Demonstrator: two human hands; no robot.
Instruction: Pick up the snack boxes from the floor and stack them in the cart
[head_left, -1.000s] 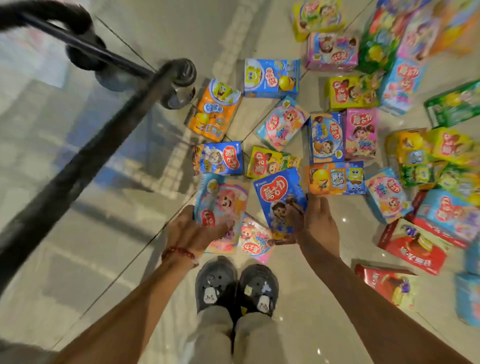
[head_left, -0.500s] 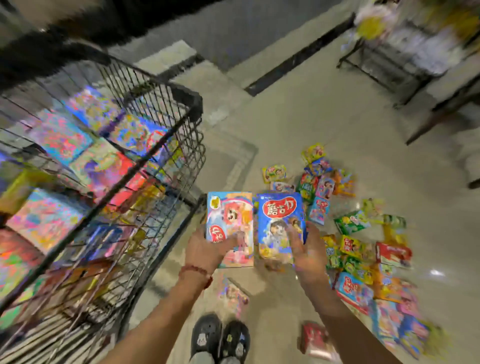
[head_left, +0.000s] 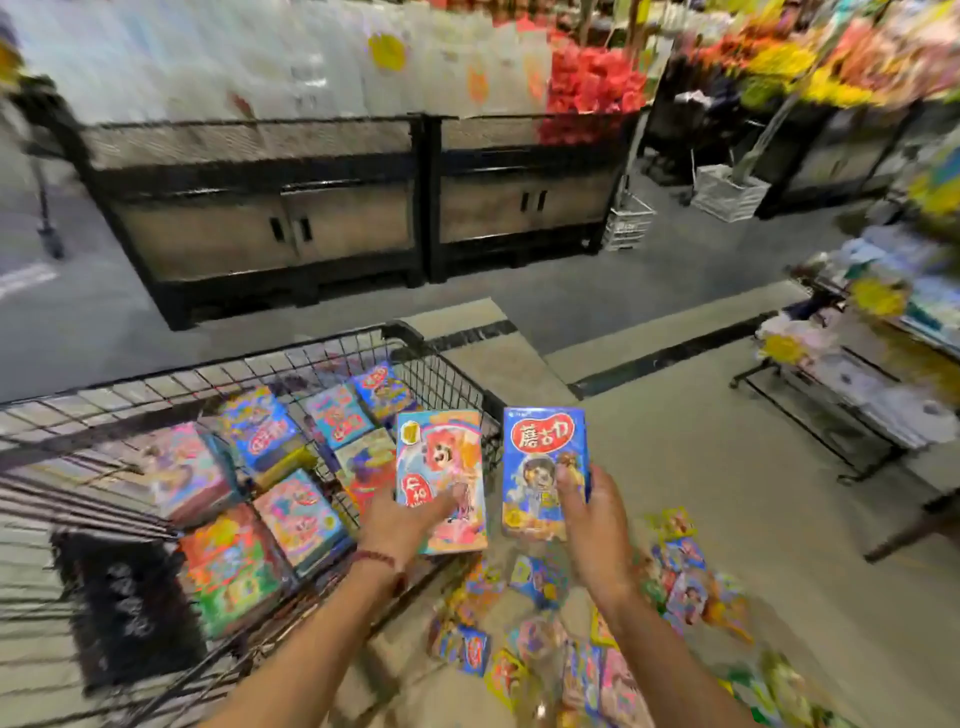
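Observation:
My left hand (head_left: 400, 525) grips a pink and light-blue snack box (head_left: 441, 467) by its lower edge, held upright at the right rim of the black wire cart (head_left: 447, 374). My right hand (head_left: 597, 525) grips a dark blue snack box (head_left: 540, 447) with a red logo, just right of the cart and over the floor. Several colourful snack boxes (head_left: 291, 514) lie stacked inside the cart. More snack boxes (head_left: 545, 649) are scattered on the floor below my hands.
Black and wood display cabinets (head_left: 332, 218) stand beyond the cart. A low wire rack (head_left: 831, 410) with goods sits at the right. White crates (head_left: 727, 192) and flower displays (head_left: 592, 83) fill the back right.
Both hands have lifted their boxes from the floor up to cart height. My view has swung up from the floor to the cart and the shop aisle.

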